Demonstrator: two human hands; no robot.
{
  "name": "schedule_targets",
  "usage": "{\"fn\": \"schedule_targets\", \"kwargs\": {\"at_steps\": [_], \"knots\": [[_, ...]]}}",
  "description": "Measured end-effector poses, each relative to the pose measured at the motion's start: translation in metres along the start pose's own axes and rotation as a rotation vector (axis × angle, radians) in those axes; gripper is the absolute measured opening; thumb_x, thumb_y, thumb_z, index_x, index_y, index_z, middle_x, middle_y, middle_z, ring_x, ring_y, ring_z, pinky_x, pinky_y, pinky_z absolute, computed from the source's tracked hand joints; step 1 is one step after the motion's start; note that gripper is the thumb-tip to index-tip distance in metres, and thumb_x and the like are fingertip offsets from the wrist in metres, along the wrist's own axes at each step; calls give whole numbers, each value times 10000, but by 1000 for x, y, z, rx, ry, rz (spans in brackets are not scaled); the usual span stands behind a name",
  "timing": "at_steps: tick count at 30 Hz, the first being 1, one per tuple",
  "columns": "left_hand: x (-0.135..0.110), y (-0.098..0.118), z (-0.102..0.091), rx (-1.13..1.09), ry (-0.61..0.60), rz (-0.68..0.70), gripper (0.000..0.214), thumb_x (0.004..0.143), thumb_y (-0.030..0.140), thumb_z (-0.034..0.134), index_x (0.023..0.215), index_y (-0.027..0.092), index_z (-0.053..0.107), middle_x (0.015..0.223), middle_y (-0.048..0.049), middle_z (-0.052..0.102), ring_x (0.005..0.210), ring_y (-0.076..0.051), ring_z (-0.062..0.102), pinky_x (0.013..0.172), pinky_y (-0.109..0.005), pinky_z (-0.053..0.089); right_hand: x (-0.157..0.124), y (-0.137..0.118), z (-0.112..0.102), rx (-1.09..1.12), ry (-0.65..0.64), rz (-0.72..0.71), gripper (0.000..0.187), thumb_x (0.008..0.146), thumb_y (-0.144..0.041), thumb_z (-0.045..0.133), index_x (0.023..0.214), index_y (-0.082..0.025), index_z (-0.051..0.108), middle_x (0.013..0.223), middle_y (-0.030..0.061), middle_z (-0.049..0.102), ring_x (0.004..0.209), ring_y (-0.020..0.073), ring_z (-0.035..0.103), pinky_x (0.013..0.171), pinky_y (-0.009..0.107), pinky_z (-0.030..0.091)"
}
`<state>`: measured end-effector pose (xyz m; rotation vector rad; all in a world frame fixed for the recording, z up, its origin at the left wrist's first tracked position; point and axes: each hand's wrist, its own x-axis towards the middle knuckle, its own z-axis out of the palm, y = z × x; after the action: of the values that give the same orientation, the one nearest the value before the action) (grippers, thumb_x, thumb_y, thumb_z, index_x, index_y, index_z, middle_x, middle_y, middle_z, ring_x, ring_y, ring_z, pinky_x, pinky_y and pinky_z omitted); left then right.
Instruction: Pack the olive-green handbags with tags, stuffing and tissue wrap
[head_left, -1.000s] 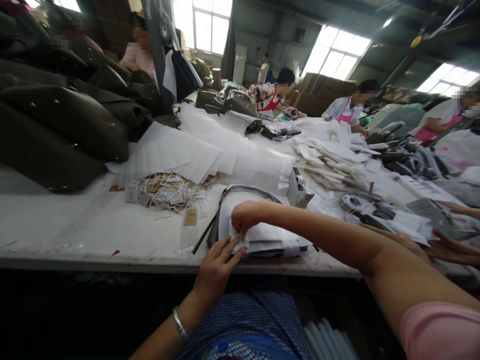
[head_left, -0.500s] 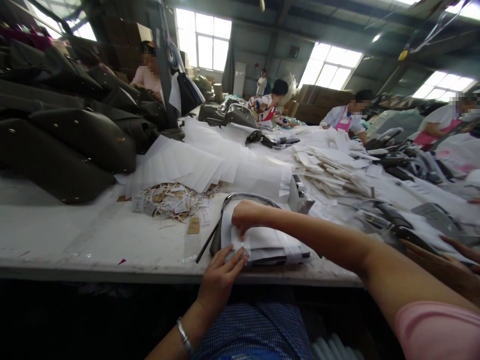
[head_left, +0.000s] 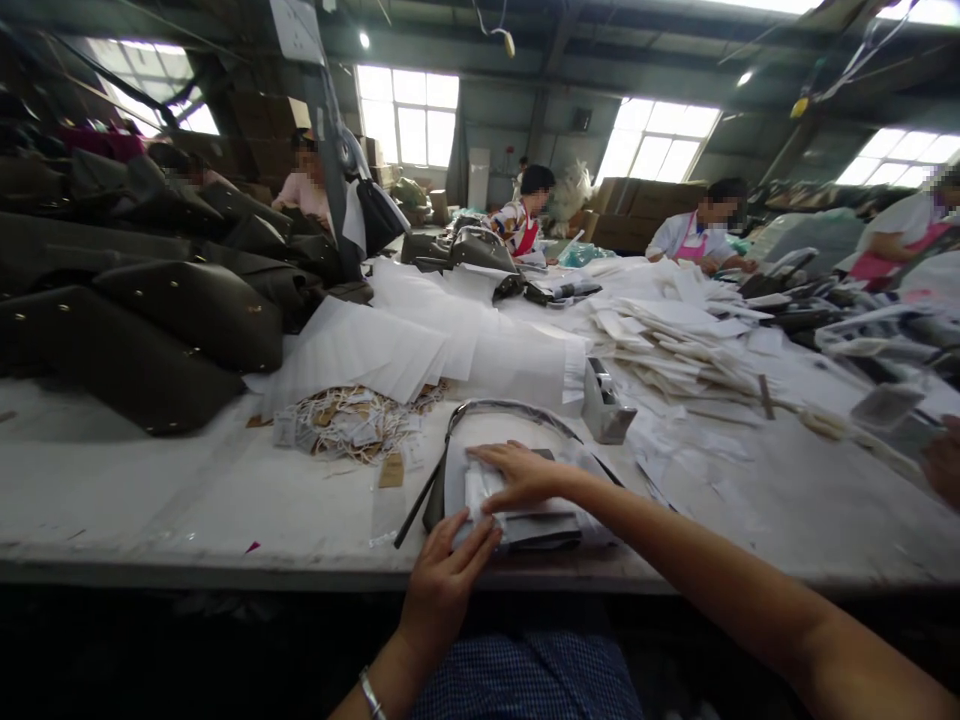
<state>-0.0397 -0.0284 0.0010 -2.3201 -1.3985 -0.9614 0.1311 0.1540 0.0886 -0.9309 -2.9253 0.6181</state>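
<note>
A dark handbag lies flat at the table's front edge, with a white sheet and clear plastic over its upper face. Its thin dark strap arches behind it. My left hand rests its outstretched fingers on the bag's near left part. Across the middle of the wrapping, my right hand lies flat with fingers extended, pressing on a pale, shiny strip. The two hands nearly meet there. What lies under my right palm is hidden.
Left of the bag sits a heap of stringed tags, with white sheets fanned behind. Dark bags pile up at left. A tape dispenser stands behind the bag. A co-worker's hand shows at the right edge.
My right hand has gone from bent, closed fingers to lying flat on the wrapping. My left hand stays in place. The co-worker's hands at right have drawn away, and the view has tilted up.
</note>
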Motion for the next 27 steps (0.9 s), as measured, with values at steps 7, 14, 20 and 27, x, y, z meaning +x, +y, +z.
{"fn": "schedule_targets", "kwargs": {"at_steps": [7, 14, 20, 27], "knots": [[-2, 2, 1, -10, 68, 34, 441, 973, 53, 445, 1343, 246, 587, 1281, 13, 680, 1204, -250, 586, 1021, -467, 497, 10, -2, 17, 66, -7, 206, 928, 692, -713, 745, 1459, -259, 487, 1333, 143, 614, 1228, 366, 547, 1055, 470, 371], [-4, 1, 4, -1, 60, 50, 456, 956, 31, 453, 1326, 253, 602, 1262, 5, 690, 1165, -239, 604, 1025, -465, 476, 18, 6, 27, 123, 140, 254, 490, 830, -619, 669, 1191, -294, 728, 1139, 47, 733, 1054, 265, 657, 849, 283, 459], [-2, -3, -6, -23, 34, 124, 461, 934, 40, 479, 1316, 258, 615, 1273, 5, 686, 1255, -256, 555, 1108, -475, 411, 12, 9, 22, 154, 321, 297, 315, 988, -338, 507, 1007, -196, 787, 975, 52, 775, 909, 212, 698, 773, 257, 482], [24, -44, -30, -440, -9, -362, 297, 916, 228, 579, 1187, 283, 689, 1329, -26, 648, 1273, -220, 563, 1145, -409, 391, -104, 39, 8, 57, 695, 520, 381, 940, -351, 553, 1260, -180, 670, 1348, 131, 618, 1277, 303, 537, 1114, 427, 377]]}}
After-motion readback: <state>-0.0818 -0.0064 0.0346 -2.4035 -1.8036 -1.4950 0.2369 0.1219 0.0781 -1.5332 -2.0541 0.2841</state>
